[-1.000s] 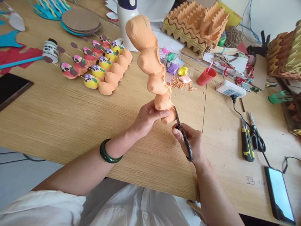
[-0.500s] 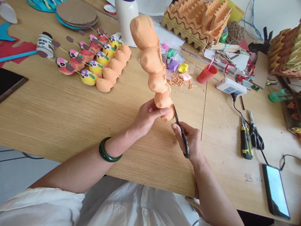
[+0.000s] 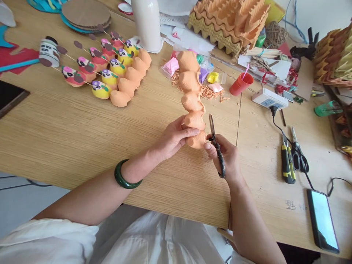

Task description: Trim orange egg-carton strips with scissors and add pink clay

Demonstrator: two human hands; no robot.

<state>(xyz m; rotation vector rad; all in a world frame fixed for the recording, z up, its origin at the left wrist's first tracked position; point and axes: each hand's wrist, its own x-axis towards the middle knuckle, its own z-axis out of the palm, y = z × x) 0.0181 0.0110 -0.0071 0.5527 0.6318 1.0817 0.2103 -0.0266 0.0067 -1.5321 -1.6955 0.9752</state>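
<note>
Five rough, rounded cups make up the orange pulp strip (image 3: 192, 101), head view, held over the wood-grain table (image 3: 82, 139), mid-frame; one long edge ragged. L hand (image 3: 176, 135) pinches its near end btwn thumb & fingers. R hand (image 3: 225, 157) grips black scissors (image 3: 219, 156), metal blades just beside strip. Strip's far end partly hides bagged coloured lumps (image 3: 203, 76); orange shavings (image 3: 210, 92) & red cup (image 3: 241, 84) nearby. Jar (image 3: 49, 52) label too small to read; scrawl (image 3: 290, 205) nr lit phone (image 3: 323, 220) illegible.
</note>
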